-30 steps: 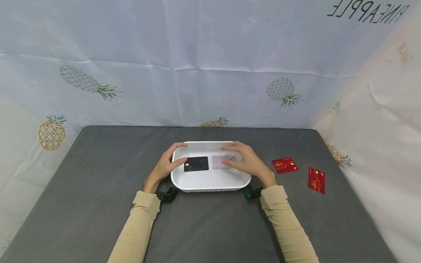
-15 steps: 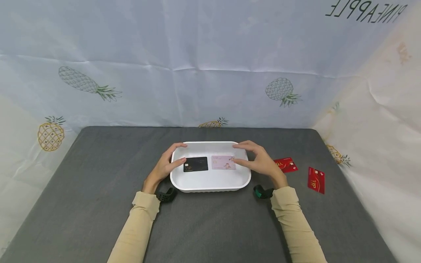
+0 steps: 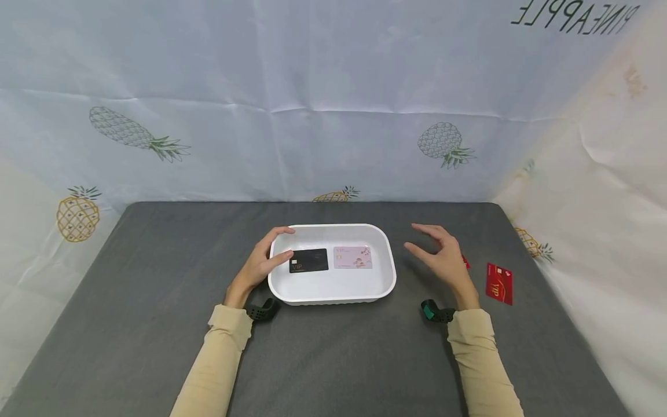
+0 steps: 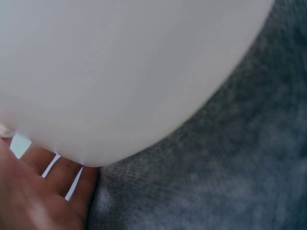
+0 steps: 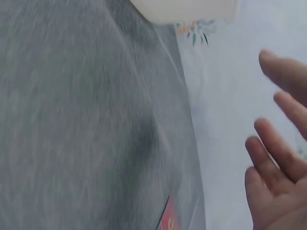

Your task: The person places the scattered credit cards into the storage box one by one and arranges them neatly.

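A white tray (image 3: 333, 289) holds two cards lying flat: a black VIP card (image 3: 315, 260) on the left and a pink card (image 3: 352, 258) on the right. My left hand (image 3: 256, 263) grips the tray's left end, its thumb over the rim by the black card; in the left wrist view its fingers lie against the outer wall. Off the tray's right side, my right hand (image 3: 445, 259) hangs above the table with fingers spread, holding nothing. Beneath and behind it, one red card (image 3: 466, 262) is mostly hidden. Another red VIP card (image 3: 499, 284) lies further right.
The grey cloth-covered table (image 3: 333, 359) extends around the tray. A pale curtain (image 3: 312, 145) printed with pineapples hangs along the table's far edge and both sides. Dark wrist straps (image 3: 439, 313) show on both arms.
My right hand has drawn back from above the pink card and moved right, out of the tray, now covering most of the nearer red card. The left hand keeps its place on the tray.
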Demonstrator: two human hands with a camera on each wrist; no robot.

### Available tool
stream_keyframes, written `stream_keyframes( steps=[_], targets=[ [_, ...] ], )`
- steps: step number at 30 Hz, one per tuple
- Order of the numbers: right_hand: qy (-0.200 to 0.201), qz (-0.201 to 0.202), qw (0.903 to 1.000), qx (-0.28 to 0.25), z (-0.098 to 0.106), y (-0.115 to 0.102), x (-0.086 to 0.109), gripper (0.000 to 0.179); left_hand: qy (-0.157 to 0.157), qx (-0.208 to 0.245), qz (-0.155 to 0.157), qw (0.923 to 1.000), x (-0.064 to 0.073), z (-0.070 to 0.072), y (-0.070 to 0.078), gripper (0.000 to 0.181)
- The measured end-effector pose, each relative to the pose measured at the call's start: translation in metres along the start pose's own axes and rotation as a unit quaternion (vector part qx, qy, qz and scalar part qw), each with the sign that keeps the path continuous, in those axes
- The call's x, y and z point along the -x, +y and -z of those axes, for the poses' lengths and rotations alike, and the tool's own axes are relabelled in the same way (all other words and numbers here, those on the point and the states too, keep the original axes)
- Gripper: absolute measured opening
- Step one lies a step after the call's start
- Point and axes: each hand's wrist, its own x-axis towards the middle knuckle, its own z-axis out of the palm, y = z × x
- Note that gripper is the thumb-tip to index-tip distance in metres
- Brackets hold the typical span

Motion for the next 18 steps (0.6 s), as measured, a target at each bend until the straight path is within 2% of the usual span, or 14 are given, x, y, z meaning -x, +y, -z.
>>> stream_keyframes(
  steps=[5, 10, 18],
  targets=[
    [0.079, -0.049, 0.9956, 0.009, 0.011, 0.004, 0.012, 0.050, -0.002, 0.013, 0.000, 0.9999, 0.001, 0.000, -0.001, 0.048],
    [0.152, -0.087, 0.9845, -0.004, 0.021, 0.009, 0.021, 0.047, -0.004, 0.015, 0.004, 0.9999, 0.001, 0.000, 0.000, 0.048],
    [0.230, -0.123, 0.9653, 0.001, 0.031, 0.019, 0.038, 0.045, 0.001, 0.017, 0.005, 0.9998, -0.001, 0.000, -0.003, 0.046]
  ],
)
